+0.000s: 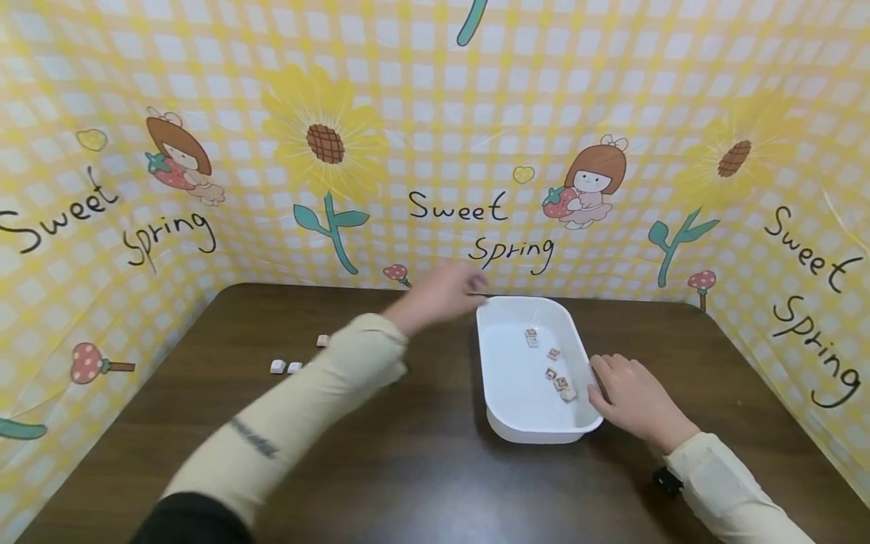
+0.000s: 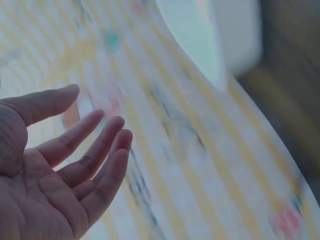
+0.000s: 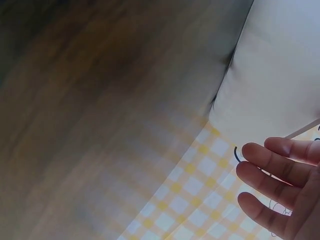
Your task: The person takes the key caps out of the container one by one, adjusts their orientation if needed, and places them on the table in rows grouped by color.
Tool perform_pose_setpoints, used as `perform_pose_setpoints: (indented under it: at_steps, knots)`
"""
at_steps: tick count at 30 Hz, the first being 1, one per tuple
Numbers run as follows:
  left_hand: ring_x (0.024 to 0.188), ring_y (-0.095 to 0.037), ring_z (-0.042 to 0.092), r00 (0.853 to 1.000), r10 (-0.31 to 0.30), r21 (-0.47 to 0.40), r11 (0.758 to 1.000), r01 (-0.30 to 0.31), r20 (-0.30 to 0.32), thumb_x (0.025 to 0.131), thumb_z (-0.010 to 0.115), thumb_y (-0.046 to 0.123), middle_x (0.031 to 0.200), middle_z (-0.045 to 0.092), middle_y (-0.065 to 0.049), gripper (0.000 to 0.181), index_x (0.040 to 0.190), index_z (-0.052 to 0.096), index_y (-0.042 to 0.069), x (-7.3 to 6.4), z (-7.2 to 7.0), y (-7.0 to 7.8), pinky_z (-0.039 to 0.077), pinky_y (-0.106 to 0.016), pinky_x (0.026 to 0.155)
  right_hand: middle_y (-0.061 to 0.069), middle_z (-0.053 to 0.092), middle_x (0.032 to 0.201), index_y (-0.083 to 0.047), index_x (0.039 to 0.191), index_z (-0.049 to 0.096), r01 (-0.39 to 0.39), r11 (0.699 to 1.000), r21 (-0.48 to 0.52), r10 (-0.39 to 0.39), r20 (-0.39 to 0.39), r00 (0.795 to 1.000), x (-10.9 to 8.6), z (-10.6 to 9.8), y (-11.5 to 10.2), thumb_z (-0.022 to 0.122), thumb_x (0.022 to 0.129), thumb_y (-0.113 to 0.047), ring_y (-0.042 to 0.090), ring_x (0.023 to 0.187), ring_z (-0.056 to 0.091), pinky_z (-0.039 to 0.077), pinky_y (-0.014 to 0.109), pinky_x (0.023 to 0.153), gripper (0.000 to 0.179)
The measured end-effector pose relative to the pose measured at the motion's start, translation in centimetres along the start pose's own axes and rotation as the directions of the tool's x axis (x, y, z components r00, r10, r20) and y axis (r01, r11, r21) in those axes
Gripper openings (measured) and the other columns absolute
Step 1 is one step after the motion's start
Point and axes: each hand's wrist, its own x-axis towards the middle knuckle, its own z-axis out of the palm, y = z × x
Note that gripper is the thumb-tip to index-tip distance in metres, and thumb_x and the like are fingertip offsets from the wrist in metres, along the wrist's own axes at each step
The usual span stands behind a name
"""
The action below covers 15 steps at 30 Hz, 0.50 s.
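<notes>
A white plastic tub (image 1: pixel 516 431) stands on the dark wooden table. Inside it lie several small, pale block-like pieces (image 1: pixel 553 353), some with brown markings. My left hand (image 1: pixel 445 291) is over the tub's far left corner, its fingers loosely bent with nothing between them; the left wrist view shows the bare palm and spread fingers (image 2: pixel 95 165). On the tub's right side, my right hand (image 1: pixel 632 397) rests against the rim, thumb and fingertips at the edge. In the right wrist view its fingers (image 3: pixel 275 167) extend loosely beside the tub's outer wall (image 3: pixel 270 65).
Farther left on the table (image 1: pixel 421 483) sit small white blocks (image 1: pixel 278 366), partly screened by the left forearm, and another small pale block (image 1: pixel 322 341) just behind them. A yellow checked cloth (image 1: pixel 435 136) with printed flowers rises around the table's back and sides.
</notes>
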Motion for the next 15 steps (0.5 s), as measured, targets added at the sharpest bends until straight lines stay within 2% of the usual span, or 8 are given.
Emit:
perform_pose_setpoints:
  at_steps: [3, 6, 8, 10, 13, 15]
  knots:
    - [0.1, -0.018, 0.062, 0.998, 0.043, 0.028, 0.999, -0.044, 0.041, 0.087, 0.066, 0.02, 0.115, 0.066, -0.007, 0.032, 0.116, 0.063, 0.008, 3.0, 2.9, 3.9, 0.051, -0.028, 0.085, 0.011, 0.064, 0.086, 0.003, 0.105, 0.059, -0.009, 1.0, 0.004, 0.009, 0.009, 1.0, -0.1, -0.1, 0.2, 0.058, 0.084, -0.022, 0.021, 0.072, 0.053, 0.05, 0.043, 0.07, 0.032]
    - [0.074, -0.012, 0.057, 0.997, 0.023, 0.065, 0.997, -0.028, 0.067, 0.085, 0.065, 0.013, 0.089, 0.064, -0.002, 0.013, 0.098, 0.066, 0.007, 6.3, 6.1, 6.1, 0.047, -0.019, 0.064, 0.013, 0.065, 0.089, 0.003, 0.106, 0.059, -0.01, 1.0, 0.013, 0.01, -0.002, 1.0, -0.1, -0.1, 0.3, 0.058, 0.084, -0.021, 0.023, 0.074, 0.056, 0.05, 0.045, 0.071, 0.033]
    - [0.063, -0.011, 0.05, 0.997, -0.034, 0.103, 0.994, 0.027, 0.064, 0.085, 0.063, 0.009, 0.076, 0.058, 0.001, 0.003, 0.087, 0.064, 0.008, 8.1, 8.3, 6.8, 0.042, -0.019, 0.054, 0.012, 0.065, 0.088, 0.003, 0.105, 0.059, -0.004, 1.0, 0.015, 0.004, -0.023, 1.0, -0.1, 0.1, 0.4, 0.058, 0.083, -0.021, 0.023, 0.074, 0.056, 0.051, 0.044, 0.071, 0.032]
    - [0.06, -0.01, 0.048, 0.993, -0.099, 0.163, 0.983, 0.088, 0.061, 0.085, 0.061, 0.008, 0.072, 0.056, 0.002, 0.004, 0.085, 0.063, 0.011, 9.6, 10.5, 6.9, 0.041, -0.02, 0.051, 0.01, 0.063, 0.083, 0.002, 0.102, 0.059, 0.011, 1.0, 0.018, -0.01, -0.045, 0.999, -0.1, 0.2, 0.5, 0.058, 0.083, -0.02, 0.022, 0.071, 0.055, 0.05, 0.043, 0.068, 0.029]
    - [0.073, -0.01, 0.06, 0.982, -0.184, 0.24, 0.956, 0.168, 0.046, 0.087, 0.059, 0.012, 0.087, 0.067, 0.004, 0.012, 0.095, 0.067, 0.015, 10.4, 13.4, 6.7, 0.05, -0.023, 0.061, 0.008, 0.062, 0.08, 0.001, 0.101, 0.059, 0.024, 1.0, 0.017, -0.023, -0.061, 0.998, 0.0, 0.4, 0.4, 0.058, 0.082, -0.02, 0.019, 0.069, 0.053, 0.049, 0.041, 0.066, 0.028]
    - [0.083, -0.01, 0.063, 0.976, -0.214, 0.265, 0.944, 0.195, 0.045, 0.087, 0.06, 0.016, 0.097, 0.07, 0.004, 0.015, 0.099, 0.069, 0.017, 10.4, 14.7, 6.7, 0.052, -0.024, 0.069, 0.007, 0.06, 0.078, 0.001, 0.1, 0.059, 0.028, 1.0, 0.012, -0.027, -0.059, 0.998, -0.1, 0.5, 0.4, 0.058, 0.082, -0.02, 0.018, 0.068, 0.051, 0.048, 0.04, 0.065, 0.027]
